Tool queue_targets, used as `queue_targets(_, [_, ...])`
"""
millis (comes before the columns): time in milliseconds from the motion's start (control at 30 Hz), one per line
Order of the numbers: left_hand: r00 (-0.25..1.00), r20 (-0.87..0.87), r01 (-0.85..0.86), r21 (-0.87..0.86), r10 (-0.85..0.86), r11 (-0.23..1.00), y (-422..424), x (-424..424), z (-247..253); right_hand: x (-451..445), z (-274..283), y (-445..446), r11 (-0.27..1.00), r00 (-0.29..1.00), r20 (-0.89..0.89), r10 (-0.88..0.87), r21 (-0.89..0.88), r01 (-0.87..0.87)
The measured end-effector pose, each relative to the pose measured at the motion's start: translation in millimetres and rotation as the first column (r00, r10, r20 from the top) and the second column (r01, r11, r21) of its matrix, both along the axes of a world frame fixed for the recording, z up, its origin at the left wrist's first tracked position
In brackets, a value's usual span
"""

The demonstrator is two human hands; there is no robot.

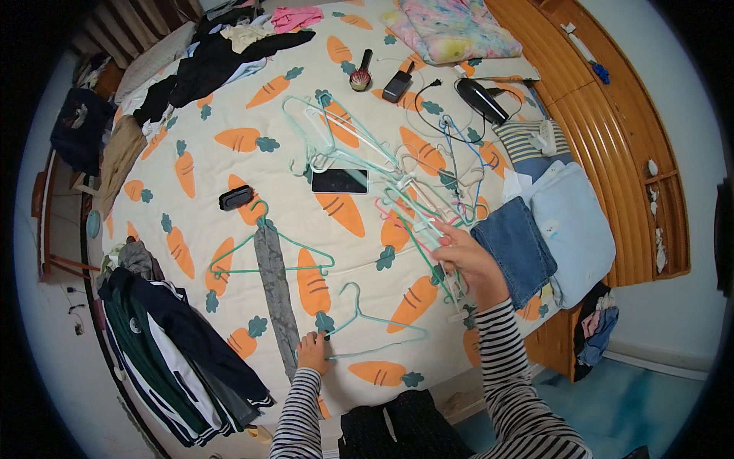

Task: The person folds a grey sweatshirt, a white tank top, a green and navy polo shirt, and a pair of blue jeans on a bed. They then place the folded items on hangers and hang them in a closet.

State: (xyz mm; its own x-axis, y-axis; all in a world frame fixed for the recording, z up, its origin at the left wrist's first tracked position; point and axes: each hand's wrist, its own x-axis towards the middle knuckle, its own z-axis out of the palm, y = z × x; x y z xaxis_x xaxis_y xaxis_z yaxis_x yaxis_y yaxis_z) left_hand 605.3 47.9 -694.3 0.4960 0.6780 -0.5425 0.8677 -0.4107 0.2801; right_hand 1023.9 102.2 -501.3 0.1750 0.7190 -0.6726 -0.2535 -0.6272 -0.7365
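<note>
My left hand (312,351) is at the near edge of the bed, its fingers closed over the left corner of a light teal clothes hanger (378,321). The hanger lies flat with its hook pointing away from me. Just left of that hand runs a long strip of grey patterned fabric (274,287), threaded through a green clothes hanger (298,245). Farther right, my right hand (465,255) grips a bunch of clothes hangers (421,221) in green, pink and white. More loose hangers (338,146) lie tangled beyond it, partly over a smartphone (339,181).
A carrot-print sheet (189,229) covers the bed. Jackets (178,356) lie at left, with folded jeans (513,249) and a light-blue folded cloth (573,229) at right. A hair dryer (481,100), hairbrush (361,77) and black case (235,198) lie farther off, before a wooden headboard (596,126).
</note>
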Motion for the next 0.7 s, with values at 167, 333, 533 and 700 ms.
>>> queue_targets(167, [0.999, -0.025, -0.021, 0.253, 0.028, 0.967, -3, 4, 7, -11, 16, -42, 0.915, 0.838, 0.389, 0.382, -0.031, -0.403])
queue_targets(333, [0.56, 0.403, -0.684, -0.267, 0.724, 0.679, 8, -78, -46, -47, -83, -132, 0.588, 0.442, 0.662, 0.606, 0.002, -0.809])
queue_targets(533, [-0.185, 0.152, -0.722, -0.692, 0.971, -0.029, -8, -75, -4, -77, -150, -174, 0.678, 0.467, 0.666, 0.582, -0.081, -0.731])
queue_targets(700, [0.524, 0.416, -0.842, 0.125, 0.743, 0.524, -15, -65, -40, -86, -184, -185, 0.596, 0.281, 0.729, 0.624, -0.212, -0.775])
